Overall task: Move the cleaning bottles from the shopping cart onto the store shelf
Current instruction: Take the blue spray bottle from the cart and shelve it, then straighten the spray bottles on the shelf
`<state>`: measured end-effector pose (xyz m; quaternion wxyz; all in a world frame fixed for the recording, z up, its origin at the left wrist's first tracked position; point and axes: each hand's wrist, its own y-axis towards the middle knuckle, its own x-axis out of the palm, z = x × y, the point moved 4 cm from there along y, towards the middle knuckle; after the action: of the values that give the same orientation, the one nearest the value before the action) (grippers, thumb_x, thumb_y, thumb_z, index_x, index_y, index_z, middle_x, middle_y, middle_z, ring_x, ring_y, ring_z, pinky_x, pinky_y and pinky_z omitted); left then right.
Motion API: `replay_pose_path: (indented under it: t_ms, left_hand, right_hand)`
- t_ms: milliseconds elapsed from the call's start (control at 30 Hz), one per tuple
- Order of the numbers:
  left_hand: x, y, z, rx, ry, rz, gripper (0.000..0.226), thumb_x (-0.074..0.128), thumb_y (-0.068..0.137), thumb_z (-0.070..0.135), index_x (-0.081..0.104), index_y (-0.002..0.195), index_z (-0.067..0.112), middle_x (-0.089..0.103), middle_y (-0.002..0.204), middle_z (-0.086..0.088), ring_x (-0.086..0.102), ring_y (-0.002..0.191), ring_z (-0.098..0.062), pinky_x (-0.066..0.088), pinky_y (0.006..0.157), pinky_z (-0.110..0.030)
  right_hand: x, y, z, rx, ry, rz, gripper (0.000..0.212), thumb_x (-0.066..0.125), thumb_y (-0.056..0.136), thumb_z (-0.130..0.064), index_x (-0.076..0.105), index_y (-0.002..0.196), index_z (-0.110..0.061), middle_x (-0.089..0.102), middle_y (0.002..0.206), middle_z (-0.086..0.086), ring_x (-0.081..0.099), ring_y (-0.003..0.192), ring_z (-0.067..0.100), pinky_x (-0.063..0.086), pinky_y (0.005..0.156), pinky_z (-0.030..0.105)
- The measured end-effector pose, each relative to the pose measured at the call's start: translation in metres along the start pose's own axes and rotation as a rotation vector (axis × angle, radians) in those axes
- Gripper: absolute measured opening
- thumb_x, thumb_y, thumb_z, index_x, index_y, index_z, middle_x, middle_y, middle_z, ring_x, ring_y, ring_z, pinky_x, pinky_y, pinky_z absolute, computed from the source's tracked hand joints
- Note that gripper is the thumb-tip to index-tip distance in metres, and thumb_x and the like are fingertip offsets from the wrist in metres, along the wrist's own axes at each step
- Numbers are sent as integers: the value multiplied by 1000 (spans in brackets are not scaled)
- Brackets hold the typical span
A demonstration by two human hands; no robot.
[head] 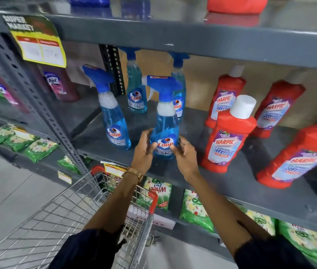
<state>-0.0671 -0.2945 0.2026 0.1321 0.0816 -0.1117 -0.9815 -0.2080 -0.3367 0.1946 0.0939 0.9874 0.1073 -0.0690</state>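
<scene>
**Tall sprayer near the shelf's front edge could tip**

The blue spray bottle stands upright on the grey shelf, near its front edge. The left hand and right hand cup its base, fingers curled around it. Released unevenly, the top-heavy bottle may topple off the edge or knock the red bottle just beside it.

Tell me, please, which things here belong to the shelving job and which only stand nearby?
Belong to the job:
- blue Colin spray bottle, held by the left hand and right hand
- grey shelf
- shopping cart

Only nearby:
- red Harpic bottles
- green detergent packets
- yellow supermarket sign
</scene>
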Motion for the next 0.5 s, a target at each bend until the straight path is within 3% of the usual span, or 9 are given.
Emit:
replay_pose_path:
  t_ms: [133,200,267,367,433,500]
  left_hand:
    - [0,-5,-12,-25,10,27,72,54,83,54,36,136,8,52,137,-10,58,119,-13,53,97,-30]
    - [-1,-7,-16,-37,37,40,50,53,93,28,36,137,11,51,138,-9,57,120,-11,53,99,-34]
    - [-1,-7,-14,-48,44,39,43,47,96,8,35,138,9,50,139,-13,56,121,-15,52,101,-38]
    - [-1,-15,-4,-64,-17,95,53,50,94,18,30,141,5,45,144,-17,50,129,-27,45,107,-48]
    - [3,-34,-4,-94,14,219,70,51,88,35,24,146,6,34,152,-9,39,138,-25,37,113,-49]
    - [12,-65,-8,-91,186,352,64,48,93,38,22,146,14,31,151,0,34,139,-19,36,114,-49]
  right_hand:
    - [1,-4,6,-36,-26,-17,32,59,90,-9,55,122,-4,67,118,10,65,102,10,54,89,23]
    - [1,-7,7,-44,-37,-22,33,60,90,-12,55,122,-5,68,117,8,65,103,12,54,88,24]
    - [1,-8,7,-44,-31,-33,35,59,90,-13,54,124,-4,66,116,5,65,105,14,55,90,27]
    - [1,-11,0,-34,-26,-52,38,60,90,-12,52,127,-5,63,119,3,63,108,15,53,95,32]
    - [-5,-25,-2,-21,30,-41,48,61,89,-11,45,134,-6,56,129,0,56,119,14,48,96,17]
    - [-19,-49,1,19,80,6,50,64,88,-15,47,135,-12,54,133,-3,53,121,8,43,92,6]
